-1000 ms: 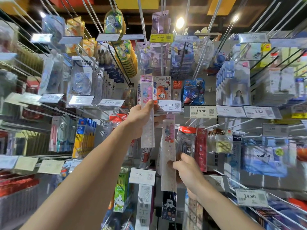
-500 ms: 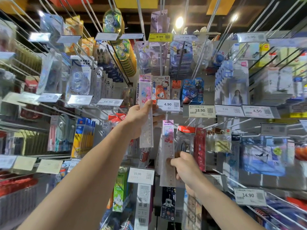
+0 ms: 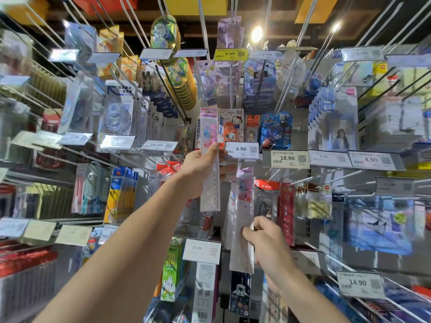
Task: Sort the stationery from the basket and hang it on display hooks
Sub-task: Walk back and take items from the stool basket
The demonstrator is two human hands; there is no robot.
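My left hand (image 3: 201, 169) grips a clear packaged ruler with pink cartoon print (image 3: 209, 136), held upright beside the 4.90 price tag (image 3: 241, 150). Lower down, my right hand (image 3: 264, 238) pinches a second, similar ruler pack (image 3: 242, 206) near its lower half. This pack hangs under the 4.90 tag's hook, its top just beneath the tag. The hook itself is hidden behind the tag and my left hand. No basket is in view.
Display hooks (image 3: 205, 38) with price tags jut toward me on every side, loaded with tape, pens (image 3: 122, 194) and card packs. A 15.90 tag (image 3: 201, 250) sits just left of my right hand, an 18.90 tag (image 3: 285, 158) to the upper right.
The ruler pack in my right hand has risen slightly toward the 4.90 tag. My left hand holds its ruler in nearly the same place.
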